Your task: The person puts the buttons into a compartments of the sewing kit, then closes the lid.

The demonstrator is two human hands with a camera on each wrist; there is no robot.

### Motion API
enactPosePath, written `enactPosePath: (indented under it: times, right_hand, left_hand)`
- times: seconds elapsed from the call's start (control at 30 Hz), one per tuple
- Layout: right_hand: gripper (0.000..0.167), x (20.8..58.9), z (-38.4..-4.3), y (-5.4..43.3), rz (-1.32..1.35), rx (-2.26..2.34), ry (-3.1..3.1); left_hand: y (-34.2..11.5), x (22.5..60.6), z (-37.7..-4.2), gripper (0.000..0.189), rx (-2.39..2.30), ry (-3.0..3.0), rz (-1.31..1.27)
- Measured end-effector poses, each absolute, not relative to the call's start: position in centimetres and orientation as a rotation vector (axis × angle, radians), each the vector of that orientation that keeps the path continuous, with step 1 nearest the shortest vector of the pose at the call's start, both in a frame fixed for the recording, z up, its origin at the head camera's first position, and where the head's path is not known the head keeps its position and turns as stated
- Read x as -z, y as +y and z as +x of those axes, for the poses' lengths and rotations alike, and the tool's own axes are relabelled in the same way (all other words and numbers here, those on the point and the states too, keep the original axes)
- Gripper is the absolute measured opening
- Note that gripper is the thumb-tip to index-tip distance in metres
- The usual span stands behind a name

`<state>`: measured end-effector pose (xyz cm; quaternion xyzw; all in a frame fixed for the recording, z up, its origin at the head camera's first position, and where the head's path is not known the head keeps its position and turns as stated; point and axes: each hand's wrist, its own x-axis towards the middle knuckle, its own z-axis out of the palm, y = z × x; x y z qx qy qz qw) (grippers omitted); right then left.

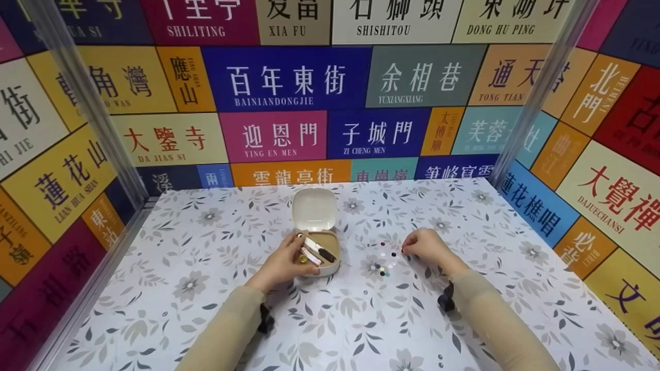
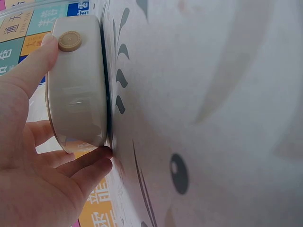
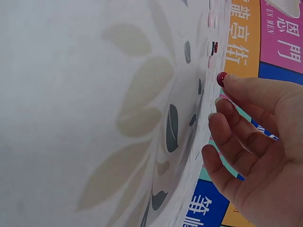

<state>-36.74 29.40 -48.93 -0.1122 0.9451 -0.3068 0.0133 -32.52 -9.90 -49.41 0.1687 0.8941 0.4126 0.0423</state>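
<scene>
A cream oval box (image 2: 78, 85) with a small tan round knob stands on the patterned table, its lid (image 1: 314, 208) tipped up at the back. My left hand (image 1: 281, 264) grips the box's left side, the thumb near the knob. Inside lie a white and black pen-like stick (image 1: 319, 249), a pinkish one partly under it, and a small yellow piece (image 1: 302, 259). To the right, my right hand (image 1: 429, 250) pinches a red button (image 3: 221, 79) between thumb and index finger. The other fingers are loosely bent.
Several small loose buttons (image 1: 382, 273), dark, white, pink and teal, lie on the table between the box and my right hand. The white floral tabletop (image 1: 206, 319) ends at a wall of colourful sign panels (image 1: 289, 80). Metal posts (image 1: 103, 113) stand at both back corners.
</scene>
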Motion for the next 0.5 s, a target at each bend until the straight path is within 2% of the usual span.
enactPosePath:
  times: [0.5]
  right_hand:
    - [0.004,48.65,-36.88,28.91,-0.347,1.026,2.91]
  left_hand:
    - [-9.95,49.5,-32.51,0.103,-1.277,2.727,0.516]
